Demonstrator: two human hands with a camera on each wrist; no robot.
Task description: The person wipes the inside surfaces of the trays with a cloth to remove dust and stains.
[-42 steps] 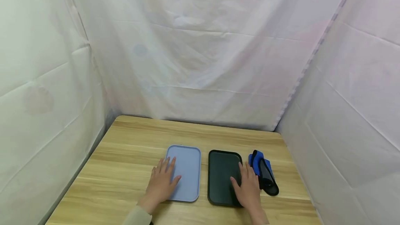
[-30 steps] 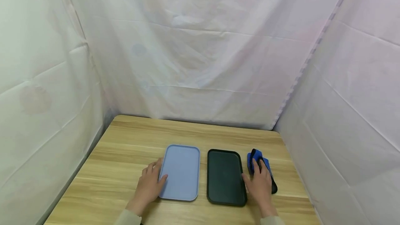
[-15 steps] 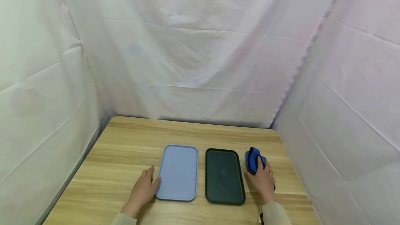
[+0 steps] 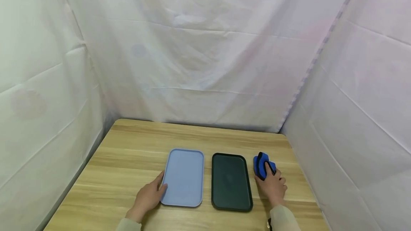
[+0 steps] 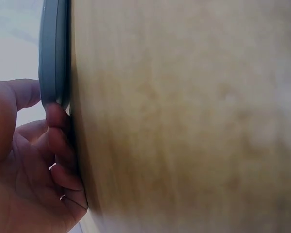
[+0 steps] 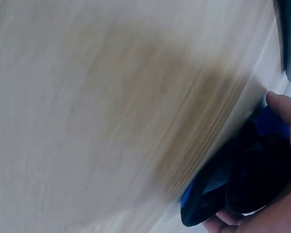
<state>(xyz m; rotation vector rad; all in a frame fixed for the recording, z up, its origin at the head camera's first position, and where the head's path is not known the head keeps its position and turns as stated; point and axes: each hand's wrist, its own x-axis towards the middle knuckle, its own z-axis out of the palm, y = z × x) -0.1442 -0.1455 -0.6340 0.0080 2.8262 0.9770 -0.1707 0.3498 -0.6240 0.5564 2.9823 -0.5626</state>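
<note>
A light blue rectangular tray [image 4: 183, 177] lies left of the middle of the table. My left hand [image 4: 148, 196] pinches its near left edge; in the left wrist view the thumb lies over the tray rim [image 5: 55, 53] and the fingers curl under it. On the right, my right hand [image 4: 273, 187] grips a folded blue and black fabric band [image 4: 262, 167] with black-bound edges. In the right wrist view the thumb and fingers hold the band [image 6: 208, 194] from both sides, close over the wood; part of it is hidden by the hand.
A dark green rectangular tray [image 4: 230, 181] lies between the light blue tray and the fabric band. All stand on a wood-grain table [image 4: 138, 145]. White curtains [image 4: 199, 63] hang behind the table and along both sides.
Both hands have moved outward off the two trays. The left hand has come to pinch the light blue tray's edge; the right hand has moved right and taken hold of the fabric band.
</note>
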